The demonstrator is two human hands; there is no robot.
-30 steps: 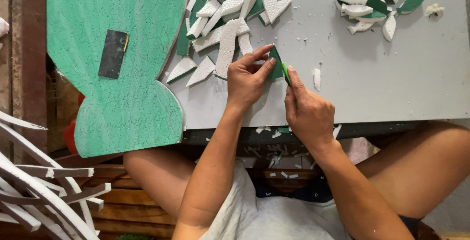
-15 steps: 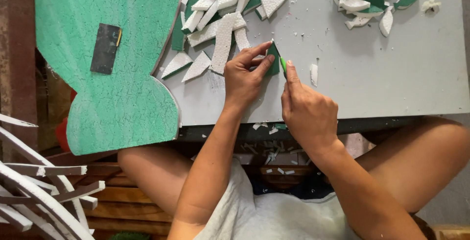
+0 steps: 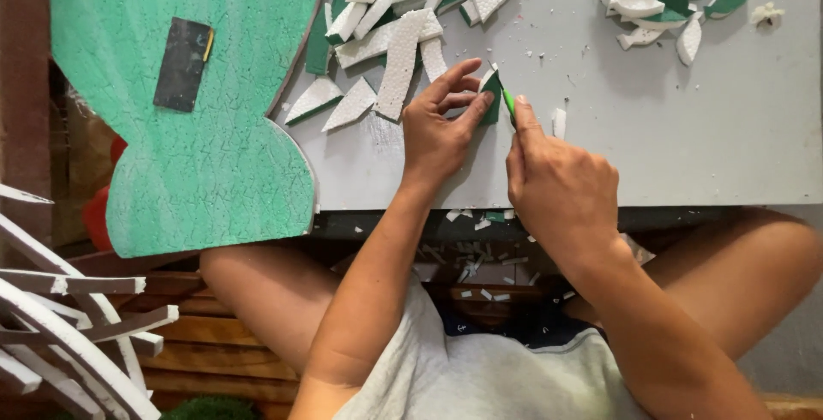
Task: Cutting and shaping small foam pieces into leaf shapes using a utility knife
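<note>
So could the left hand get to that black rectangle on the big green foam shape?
Probably yes. The left hand is pinning a small green foam piece, but only low foam scraps lie between it and the black rectangle, which sits uncovered on the green foam shape.

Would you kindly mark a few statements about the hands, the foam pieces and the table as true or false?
1. The left hand presses a small green foam piece on the grey table. True.
2. The right hand holds scissors. False: it holds a green-handled knife.
3. The large green foam sheet lies to the person's right. False: it is on their left.
4. A pile of cut pieces lies at the table's far right. True.
</note>
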